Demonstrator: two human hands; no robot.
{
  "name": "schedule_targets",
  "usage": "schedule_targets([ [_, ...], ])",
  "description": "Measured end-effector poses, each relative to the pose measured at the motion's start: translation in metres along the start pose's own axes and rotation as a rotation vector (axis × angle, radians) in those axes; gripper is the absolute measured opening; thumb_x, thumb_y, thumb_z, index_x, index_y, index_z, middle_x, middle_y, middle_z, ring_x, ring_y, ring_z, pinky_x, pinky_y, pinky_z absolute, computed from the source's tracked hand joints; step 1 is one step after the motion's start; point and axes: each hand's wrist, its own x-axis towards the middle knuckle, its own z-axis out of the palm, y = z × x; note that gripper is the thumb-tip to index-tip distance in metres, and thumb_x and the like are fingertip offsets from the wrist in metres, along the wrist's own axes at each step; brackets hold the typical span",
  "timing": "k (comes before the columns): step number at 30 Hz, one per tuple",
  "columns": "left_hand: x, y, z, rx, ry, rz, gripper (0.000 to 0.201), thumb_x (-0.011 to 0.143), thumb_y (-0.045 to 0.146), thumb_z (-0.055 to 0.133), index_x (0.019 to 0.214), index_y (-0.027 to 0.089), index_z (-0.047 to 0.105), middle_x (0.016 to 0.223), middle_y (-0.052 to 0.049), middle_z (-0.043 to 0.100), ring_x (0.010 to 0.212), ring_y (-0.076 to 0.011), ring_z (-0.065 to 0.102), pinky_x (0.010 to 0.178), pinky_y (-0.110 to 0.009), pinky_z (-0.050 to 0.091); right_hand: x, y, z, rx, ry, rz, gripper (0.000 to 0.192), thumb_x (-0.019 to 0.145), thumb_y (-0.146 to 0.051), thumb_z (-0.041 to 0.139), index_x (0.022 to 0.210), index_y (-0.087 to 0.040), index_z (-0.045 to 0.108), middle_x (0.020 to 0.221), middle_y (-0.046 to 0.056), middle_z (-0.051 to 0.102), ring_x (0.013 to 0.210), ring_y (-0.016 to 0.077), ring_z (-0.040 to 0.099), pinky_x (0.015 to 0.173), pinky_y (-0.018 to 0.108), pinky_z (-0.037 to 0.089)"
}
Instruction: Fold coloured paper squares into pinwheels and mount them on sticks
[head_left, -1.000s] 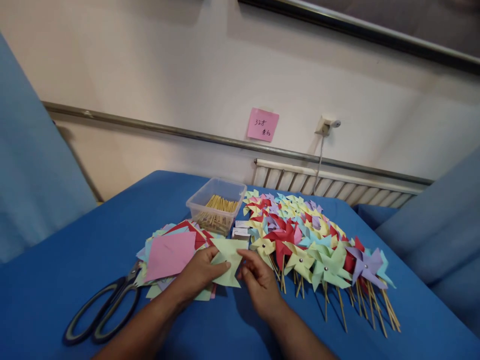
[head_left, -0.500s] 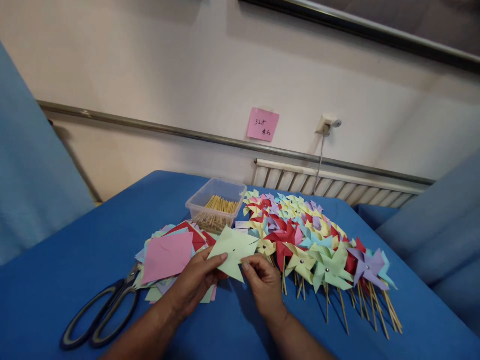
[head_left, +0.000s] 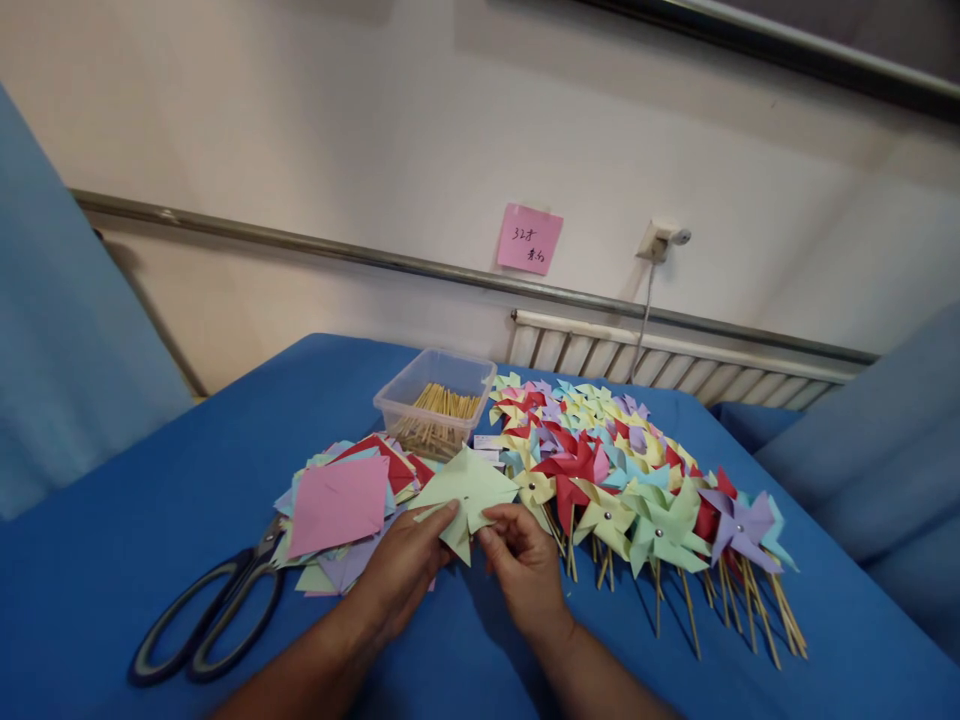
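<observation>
Between my hands is a light green paper square [head_left: 469, 478] with slits cut in from its corners and a small dark hole at its middle. My left hand [head_left: 416, 555] is closed on its lower left, thumb on top. The fingers of my right hand [head_left: 523, 560] pinch its lower right edge. Left of my hands lies a pile of coloured paper squares [head_left: 337, 505], a pink one on top. To the right lie rows of paper pinwheels [head_left: 660, 530] on thin wooden sticks.
Black-handled scissors [head_left: 210, 610] lie at the left, blades partly under the paper pile. A clear plastic box [head_left: 397, 405] of wooden sticks [head_left: 446, 400] stands behind. The blue-covered table [head_left: 225, 440] reaches a wall with a radiator [head_left: 570, 345] and a pink note [head_left: 529, 239].
The green paper has turned between my hands, so its points now sit at a different angle. My hands stay in nearly the same place. The camera view has shifted slightly.
</observation>
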Motion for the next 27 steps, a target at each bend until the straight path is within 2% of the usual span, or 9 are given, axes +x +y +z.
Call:
schedule_targets([
  [2, 0.001, 0.002, -0.003, -0.008, 0.020, -0.014, 0.020, 0.077, 0.036, 0.070, 0.080, 0.016, 0.071, 0.076, -0.006, 0.071, 0.068, -0.0190, 0.061, 0.065, -0.029, 0.047, 0.001, -0.002, -0.001, -0.035, -0.004, -0.029, 0.015, 0.079, -0.029, 0.069, 0.090, -0.019, 0.066, 0.070, -0.001, 0.062, 0.059, 0.0114, 0.057, 0.056, 0.022, 0.046],
  [6, 0.002, 0.004, -0.004, 0.021, 0.051, -0.058, 0.022, 0.072, 0.036, 0.073, 0.081, 0.015, 0.072, 0.079, -0.008, 0.073, 0.071, -0.0204, 0.065, 0.068, -0.029, 0.049, 0.004, -0.007, -0.002, -0.147, 0.018, -0.105, 0.011, 0.080, -0.028, 0.067, 0.074, -0.019, 0.068, 0.077, 0.002, 0.064, 0.073, 0.0157, 0.063, 0.070, 0.027, 0.050],
  [13, -0.002, 0.005, 0.003, 0.103, 0.070, -0.117, 0.026, 0.066, 0.037, 0.076, 0.075, 0.013, 0.071, 0.072, -0.008, 0.071, 0.066, -0.0192, 0.064, 0.062, -0.027, 0.049, 0.006, 0.002, -0.003, -0.114, 0.086, -0.014, 0.022, 0.078, -0.035, 0.068, 0.067, -0.019, 0.060, 0.069, 0.000, 0.062, 0.066, 0.0156, 0.061, 0.065, 0.027, 0.048],
  [19, -0.002, 0.005, 0.005, 0.126, 0.019, -0.109, 0.031, 0.065, 0.037, 0.077, 0.085, 0.015, 0.070, 0.079, -0.006, 0.072, 0.068, -0.0178, 0.062, 0.064, -0.028, 0.048, 0.005, 0.007, -0.001, -0.042, 0.115, 0.081, 0.027, 0.077, -0.043, 0.069, 0.069, -0.019, 0.058, 0.058, -0.002, 0.062, 0.056, 0.0149, 0.059, 0.056, 0.026, 0.047],
  [24, 0.001, 0.003, 0.004, 0.342, 0.034, -0.049, 0.026, 0.062, 0.040, 0.076, 0.065, 0.015, 0.068, 0.059, -0.002, 0.066, 0.057, -0.0161, 0.057, 0.055, -0.025, 0.041, 0.004, -0.001, 0.005, 0.067, 0.078, 0.120, 0.031, 0.077, -0.046, 0.069, 0.068, -0.021, 0.054, 0.056, -0.003, 0.064, 0.047, 0.0139, 0.058, 0.054, 0.027, 0.048],
  [27, -0.001, 0.003, 0.007, 0.403, 0.053, -0.002, 0.027, 0.063, 0.041, 0.075, 0.058, 0.016, 0.066, 0.055, -0.002, 0.064, 0.056, -0.0167, 0.056, 0.053, -0.026, 0.040, 0.003, -0.004, 0.008, 0.093, 0.064, 0.125, 0.033, 0.077, -0.047, 0.070, 0.066, -0.020, 0.053, 0.057, -0.002, 0.064, 0.048, 0.0140, 0.059, 0.055, 0.028, 0.049],
])
